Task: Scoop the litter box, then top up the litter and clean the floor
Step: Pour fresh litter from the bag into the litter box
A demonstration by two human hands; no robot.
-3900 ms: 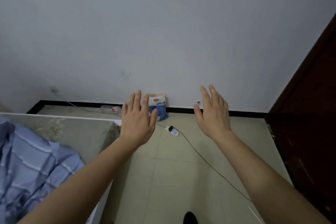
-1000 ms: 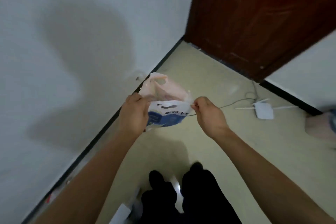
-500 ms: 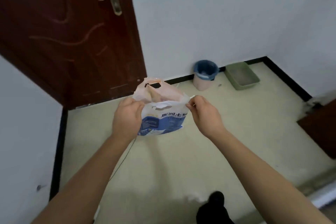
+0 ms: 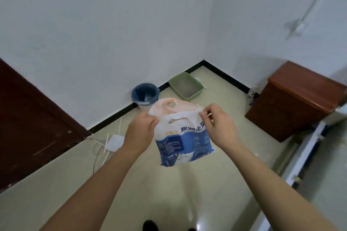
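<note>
A blue and white litter bag (image 4: 185, 144) with an open top hangs in the air in front of me. My left hand (image 4: 139, 132) pinches its top left edge and my right hand (image 4: 217, 127) pinches its top right edge. Beyond the bag, a green litter box (image 4: 185, 85) holding grey litter sits on the floor in the room's corner. A waste bin (image 4: 145, 94) lined with a blue bag stands against the wall to the left of the box.
A dark wooden door (image 4: 28, 118) fills the left. A white router (image 4: 114, 143) with antennas and a cable lies on the floor near it. A brown wooden cabinet (image 4: 293, 99) stands at the right wall, with a white frame (image 4: 308, 148) below it.
Both hands took hold of the litter bag. Over the last second the view swung right from the door toward the corner, bringing the bin and litter box closer and more central.
</note>
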